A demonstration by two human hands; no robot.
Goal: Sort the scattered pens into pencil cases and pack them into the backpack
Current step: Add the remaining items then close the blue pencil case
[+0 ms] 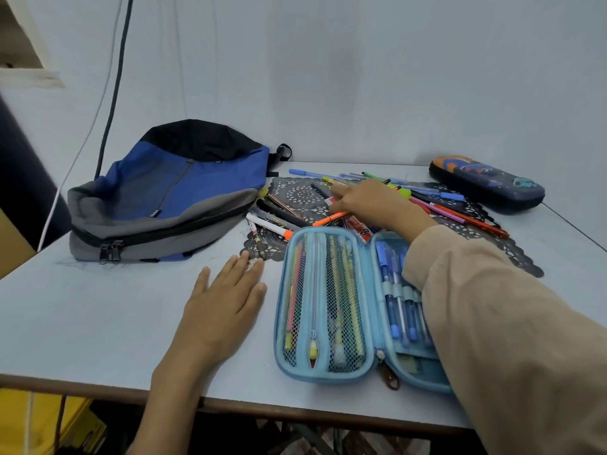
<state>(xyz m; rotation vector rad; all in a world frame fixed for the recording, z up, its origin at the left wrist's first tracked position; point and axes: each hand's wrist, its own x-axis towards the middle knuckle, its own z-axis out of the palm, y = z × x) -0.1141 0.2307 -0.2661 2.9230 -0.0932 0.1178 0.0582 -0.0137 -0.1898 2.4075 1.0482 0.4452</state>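
The slim orange felt-tip pen (330,219) lies in the scattered pile of pens (427,200) on the dark lace-patterned mat (297,192), just beyond the far edge of the open light-blue mesh-pocket pencil case (323,300). Its long axis runs roughly left to right, tilted slightly up toward the right end. That end passes under our right hand (368,200), which sits directly over it; the left end points toward the blue, grey and black fabric backpack (170,195).

Our right hand is the nearer one. It reaches forward across the case, palm down, fingers curled loosely over the pen; we cannot tell whether they have closed on it. Our left hand (223,307) rests flat and spread on the pale table (98,316), holding nothing, left of the case. The closed dark cartoon-print hard pencil case (486,183) lies well apart, far right.
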